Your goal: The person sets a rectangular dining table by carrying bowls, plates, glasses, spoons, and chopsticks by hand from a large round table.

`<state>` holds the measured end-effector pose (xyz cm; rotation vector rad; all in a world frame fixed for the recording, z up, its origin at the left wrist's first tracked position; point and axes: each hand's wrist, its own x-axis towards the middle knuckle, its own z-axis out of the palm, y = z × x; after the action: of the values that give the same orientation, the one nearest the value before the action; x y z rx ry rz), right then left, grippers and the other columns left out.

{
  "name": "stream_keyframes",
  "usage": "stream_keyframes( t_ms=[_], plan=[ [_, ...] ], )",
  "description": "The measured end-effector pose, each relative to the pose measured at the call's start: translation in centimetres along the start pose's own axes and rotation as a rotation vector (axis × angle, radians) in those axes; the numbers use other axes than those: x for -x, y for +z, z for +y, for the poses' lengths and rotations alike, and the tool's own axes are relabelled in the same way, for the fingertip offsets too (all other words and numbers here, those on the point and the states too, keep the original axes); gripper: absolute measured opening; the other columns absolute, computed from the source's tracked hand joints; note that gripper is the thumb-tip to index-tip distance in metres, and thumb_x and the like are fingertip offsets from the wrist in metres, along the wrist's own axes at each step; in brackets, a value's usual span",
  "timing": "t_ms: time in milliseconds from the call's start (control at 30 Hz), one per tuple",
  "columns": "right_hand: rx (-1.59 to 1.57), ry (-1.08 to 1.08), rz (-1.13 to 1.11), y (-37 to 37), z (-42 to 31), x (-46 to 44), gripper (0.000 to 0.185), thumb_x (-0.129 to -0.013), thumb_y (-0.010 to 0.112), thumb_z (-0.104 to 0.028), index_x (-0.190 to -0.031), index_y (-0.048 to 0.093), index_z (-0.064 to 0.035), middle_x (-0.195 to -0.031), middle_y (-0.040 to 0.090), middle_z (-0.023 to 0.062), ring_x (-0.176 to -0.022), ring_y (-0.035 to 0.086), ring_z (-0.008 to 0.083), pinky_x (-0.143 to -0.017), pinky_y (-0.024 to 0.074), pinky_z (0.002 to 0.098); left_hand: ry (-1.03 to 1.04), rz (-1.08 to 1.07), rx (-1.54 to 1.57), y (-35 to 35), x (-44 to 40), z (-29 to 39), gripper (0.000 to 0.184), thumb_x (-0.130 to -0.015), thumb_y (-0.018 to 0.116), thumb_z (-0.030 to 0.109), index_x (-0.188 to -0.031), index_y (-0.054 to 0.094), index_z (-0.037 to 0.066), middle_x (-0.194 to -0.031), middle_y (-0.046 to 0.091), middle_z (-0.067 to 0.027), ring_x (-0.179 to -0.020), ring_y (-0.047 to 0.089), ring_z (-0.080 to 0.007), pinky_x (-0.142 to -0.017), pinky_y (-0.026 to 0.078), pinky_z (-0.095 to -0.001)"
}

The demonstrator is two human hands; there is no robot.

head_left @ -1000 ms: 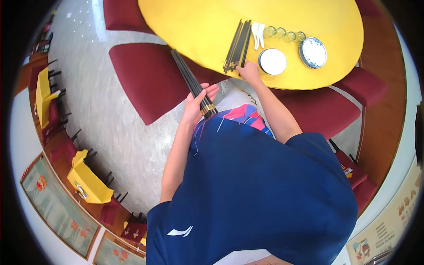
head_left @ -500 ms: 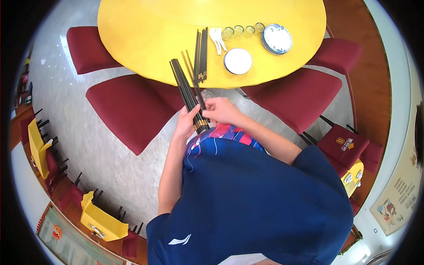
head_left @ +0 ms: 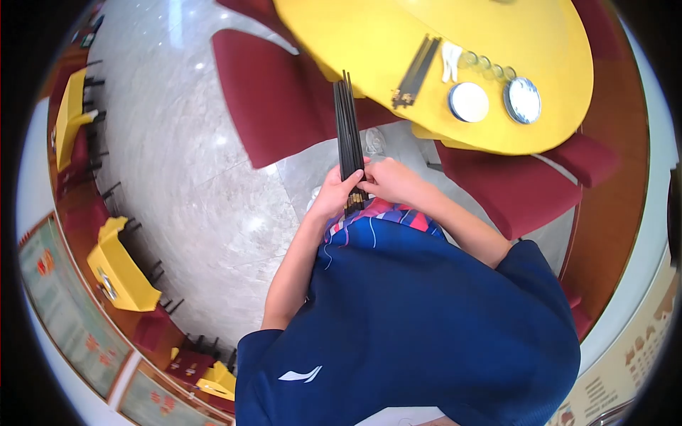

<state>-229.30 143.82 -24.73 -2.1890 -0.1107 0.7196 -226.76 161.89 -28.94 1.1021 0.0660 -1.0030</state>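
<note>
My left hand (head_left: 335, 190) is closed around a bundle of black chopsticks (head_left: 347, 135) with gold bands near the lower ends, held upright in front of my waist. Against the bundle's right side, my right hand (head_left: 383, 179) has its fingers curled at the chopsticks; its fingertips are partly hidden. More black chopsticks (head_left: 418, 71) lie in a loose group on the yellow table (head_left: 355, 50). Right of them are white spoons (head_left: 450, 60), several small glasses (head_left: 484, 64), a white round plate (head_left: 468, 102) and a stack of blue-patterned plates (head_left: 522, 100).
Dark red chairs (head_left: 266, 99) stand against the table's near side, another chair (head_left: 508, 186) at the right. Smaller yellow-covered tables (head_left: 124, 273) line the left side beyond the grey floor (head_left: 206, 184).
My right hand has come from the table to the bundle in my left hand, bringing chopsticks with it. Fewer chopsticks lie on the table. The view has shifted.
</note>
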Motion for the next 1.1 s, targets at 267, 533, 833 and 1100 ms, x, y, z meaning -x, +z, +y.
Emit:
stream_keyframes(
  t_ms=[267,533,833,1100],
  plan=[
    [0.198,0.119,-0.237,2.7,-16.6,-4.5,0.048,-0.085,0.07,-0.047,-0.075,0.069,-0.0001,-0.058,0.062,0.0121,-0.056,0.065,0.0173,-0.057,0.0514,0.0305,0.132,0.087,0.057,-9.1,13.9,0.3,0.025,-0.1,0.054,0.016,-0.118,0.055,-0.001,-0.099,0.065,-0.0093,-0.091,0.065,-0.0156,-0.08,0.055,-0.0323],
    [-0.66,-0.353,-0.12,16.7,-34.4,-17.6,0.044,-0.103,0.048,-0.033,-0.132,0.054,-0.0021,-0.113,0.067,0.009,-0.105,0.062,0.0168,-0.086,0.0479,0.0303,0.517,0.069,0.25,-17.4,28.9,-3.1,0.029,-0.101,0.049,0.014,-0.126,0.045,-0.001,-0.104,0.065,-0.0145,-0.095,0.066,-0.0202,-0.086,0.053,-0.0353],
    [-0.277,-0.329,-0.968,37.6,-53.2,-21.2,0.039,-0.103,0.046,-0.028,-0.11,0.062,0.0071,-0.096,0.07,0.0178,-0.081,0.07,0.021,-0.074,0.0569,0.032,0.851,0.375,0.495,-24.9,41.3,-6.8,0.034,-0.101,0.054,0.019,-0.123,0.045,-0.004,-0.105,0.065,-0.0152,-0.096,0.064,-0.0214,-0.088,0.052,-0.0344],
    [0.238,-0.475,-1.415,57.6,-67.4,-32.3,0.052,-0.103,0.043,-0.037,-0.086,0.072,0.0032,-0.075,0.071,0.0137,-0.069,0.07,0.0187,-0.068,0.0546,0.0298,0.797,0.608,0.623,-41.6,53.1,-8.5,0.033,-0.1,0.056,0.017,-0.125,0.048,-0.002,-0.104,0.064,-0.0107,-0.097,0.063,-0.0181,-0.087,0.052,-0.0324]
  ],
)
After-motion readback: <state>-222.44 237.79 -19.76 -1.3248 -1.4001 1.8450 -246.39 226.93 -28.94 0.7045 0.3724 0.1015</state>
